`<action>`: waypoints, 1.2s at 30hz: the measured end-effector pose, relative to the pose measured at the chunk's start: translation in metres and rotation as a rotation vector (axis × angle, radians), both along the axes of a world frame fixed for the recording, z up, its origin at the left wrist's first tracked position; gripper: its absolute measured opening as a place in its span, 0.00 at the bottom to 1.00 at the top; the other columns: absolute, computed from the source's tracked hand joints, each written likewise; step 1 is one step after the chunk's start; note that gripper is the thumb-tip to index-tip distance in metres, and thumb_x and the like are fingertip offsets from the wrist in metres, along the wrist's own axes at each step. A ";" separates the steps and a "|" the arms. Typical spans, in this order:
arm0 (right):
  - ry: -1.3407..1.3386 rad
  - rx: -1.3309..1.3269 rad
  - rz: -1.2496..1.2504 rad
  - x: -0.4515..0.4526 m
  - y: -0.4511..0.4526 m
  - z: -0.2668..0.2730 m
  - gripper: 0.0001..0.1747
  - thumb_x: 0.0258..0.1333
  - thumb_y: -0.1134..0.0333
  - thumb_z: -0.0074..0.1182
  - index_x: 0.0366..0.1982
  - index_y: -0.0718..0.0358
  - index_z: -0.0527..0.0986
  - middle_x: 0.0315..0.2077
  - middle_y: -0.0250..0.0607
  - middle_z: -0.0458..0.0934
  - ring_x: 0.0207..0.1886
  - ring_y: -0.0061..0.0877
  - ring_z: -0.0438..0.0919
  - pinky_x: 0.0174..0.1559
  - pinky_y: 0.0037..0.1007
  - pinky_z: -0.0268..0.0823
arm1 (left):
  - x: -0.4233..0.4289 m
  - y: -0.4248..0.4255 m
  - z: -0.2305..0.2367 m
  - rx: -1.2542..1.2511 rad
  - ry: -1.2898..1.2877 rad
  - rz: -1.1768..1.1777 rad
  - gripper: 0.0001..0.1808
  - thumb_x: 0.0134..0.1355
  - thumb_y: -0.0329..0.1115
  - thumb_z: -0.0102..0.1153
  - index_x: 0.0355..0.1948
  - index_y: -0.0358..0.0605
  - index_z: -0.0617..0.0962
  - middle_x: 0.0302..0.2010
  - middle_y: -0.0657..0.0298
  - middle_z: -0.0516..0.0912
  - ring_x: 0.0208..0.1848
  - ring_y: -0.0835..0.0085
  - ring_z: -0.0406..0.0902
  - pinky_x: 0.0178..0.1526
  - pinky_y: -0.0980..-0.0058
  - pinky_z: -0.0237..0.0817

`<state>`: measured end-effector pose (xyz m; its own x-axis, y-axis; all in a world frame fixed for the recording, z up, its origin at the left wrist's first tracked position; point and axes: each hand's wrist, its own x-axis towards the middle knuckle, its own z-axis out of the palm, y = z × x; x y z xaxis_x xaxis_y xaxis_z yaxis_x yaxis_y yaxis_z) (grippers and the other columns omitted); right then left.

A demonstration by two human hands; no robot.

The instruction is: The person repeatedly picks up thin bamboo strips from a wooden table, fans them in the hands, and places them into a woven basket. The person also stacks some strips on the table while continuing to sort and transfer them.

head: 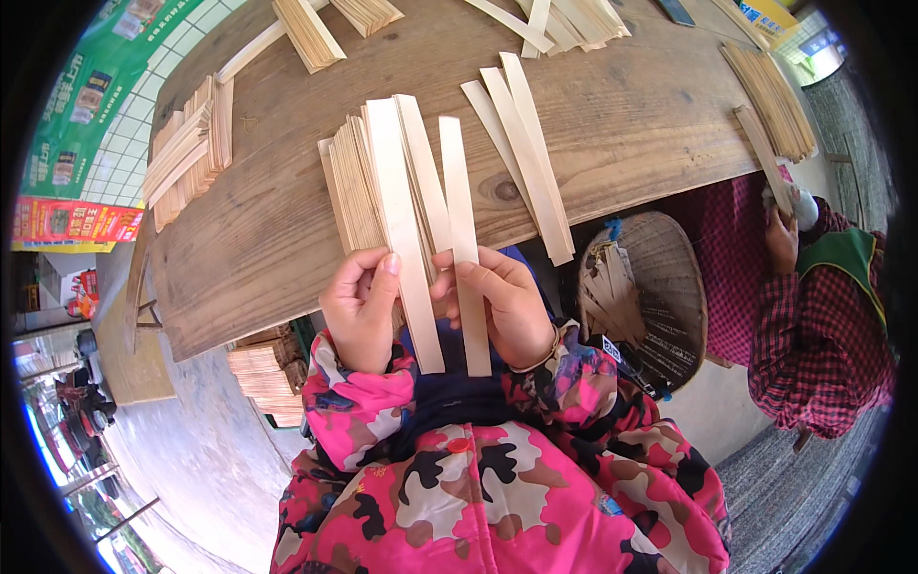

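My left hand (363, 305) grips a long thin wood strip (405, 237) between thumb and fingers, its lower end hanging past the table edge. Beside it, my right hand (505, 301) pinches a second wood strip (461, 215), thumb on its face. Both strips point away from me, side by side and apart at their lower ends. Behind them a stack of wood strips (351, 186) lies on the wooden table (287, 136), partly hidden by the strips and my left hand. To the right, several loose strips (527, 158) are fanned out, overhanging the table's near edge.
Bundles of strips lie at the table's left (190, 154) and far side (308, 32). Below the table on the right stands a wicker basket (674, 287) with strips inside. Stacked strips (265, 380) sit low on the left. Another person (817, 308) at the right holds a strip.
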<state>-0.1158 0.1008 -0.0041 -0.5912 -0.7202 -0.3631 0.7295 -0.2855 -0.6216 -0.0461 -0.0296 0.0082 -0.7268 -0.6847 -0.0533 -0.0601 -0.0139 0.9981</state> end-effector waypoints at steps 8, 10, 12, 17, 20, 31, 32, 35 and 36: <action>0.048 -0.007 -0.016 -0.001 0.001 -0.001 0.21 0.62 0.60 0.34 0.41 0.69 0.71 0.22 0.30 0.71 0.21 0.16 0.67 0.24 0.18 0.61 | 0.010 -0.011 -0.007 -0.021 0.023 0.061 0.08 0.57 0.30 0.54 0.32 0.35 0.76 0.19 0.70 0.73 0.21 0.87 0.66 0.24 0.86 0.59; 0.105 0.096 -0.099 -0.003 0.001 -0.004 0.22 0.62 0.59 0.33 0.42 0.70 0.71 0.21 0.29 0.68 0.21 0.16 0.65 0.25 0.18 0.60 | 0.012 -0.015 -0.008 -0.010 0.022 0.087 0.08 0.57 0.30 0.54 0.32 0.35 0.76 0.19 0.71 0.73 0.21 0.87 0.66 0.24 0.87 0.58; 0.048 0.064 -0.209 -0.008 0.000 -0.007 0.23 0.61 0.60 0.32 0.45 0.71 0.70 0.20 0.28 0.63 0.22 0.15 0.61 0.26 0.19 0.58 | 0.014 -0.020 -0.009 -0.008 0.026 0.099 0.07 0.57 0.30 0.54 0.32 0.34 0.76 0.19 0.71 0.72 0.21 0.87 0.65 0.24 0.87 0.57; 0.161 0.089 -0.130 -0.014 -0.001 -0.012 0.14 0.59 0.68 0.37 0.40 0.70 0.70 0.21 0.29 0.68 0.22 0.15 0.65 0.27 0.18 0.60 | 0.019 -0.026 -0.012 0.014 0.040 0.102 0.07 0.57 0.29 0.53 0.33 0.34 0.76 0.19 0.71 0.72 0.21 0.87 0.65 0.24 0.87 0.56; 0.161 0.102 -0.151 -0.011 -0.004 -0.014 0.07 0.57 0.71 0.44 0.32 0.68 0.70 0.22 0.30 0.71 0.21 0.14 0.67 0.28 0.17 0.62 | 0.021 -0.027 -0.012 0.030 0.047 0.097 0.07 0.57 0.29 0.53 0.33 0.33 0.76 0.19 0.70 0.72 0.21 0.86 0.65 0.24 0.86 0.56; 0.293 0.169 -0.322 -0.009 -0.010 -0.021 0.06 0.52 0.72 0.53 0.25 0.65 0.69 0.21 0.27 0.71 0.23 0.10 0.67 0.27 0.15 0.60 | 0.022 -0.027 -0.012 0.036 0.065 0.106 0.08 0.58 0.29 0.53 0.33 0.33 0.76 0.19 0.70 0.73 0.20 0.86 0.66 0.24 0.86 0.57; 0.276 0.198 -0.324 -0.009 -0.009 -0.022 0.05 0.52 0.72 0.53 0.26 0.65 0.69 0.22 0.27 0.71 0.24 0.10 0.67 0.28 0.14 0.60 | 0.022 -0.027 -0.012 0.034 0.052 0.108 0.08 0.58 0.29 0.53 0.33 0.33 0.76 0.19 0.70 0.73 0.20 0.86 0.66 0.24 0.86 0.57; 0.282 0.216 -0.299 -0.008 -0.008 -0.024 0.04 0.53 0.73 0.52 0.27 0.63 0.69 0.24 0.26 0.71 0.26 0.09 0.67 0.30 0.13 0.59 | 0.022 -0.027 -0.012 0.042 0.047 0.108 0.08 0.58 0.29 0.53 0.33 0.33 0.76 0.19 0.70 0.73 0.20 0.86 0.66 0.23 0.86 0.57; 0.301 0.220 -0.302 -0.008 -0.009 -0.025 0.05 0.53 0.72 0.52 0.27 0.63 0.69 0.24 0.26 0.71 0.26 0.09 0.66 0.29 0.13 0.59 | 0.022 -0.027 -0.011 0.036 0.050 0.105 0.08 0.58 0.29 0.53 0.33 0.33 0.76 0.19 0.70 0.73 0.20 0.86 0.66 0.23 0.86 0.57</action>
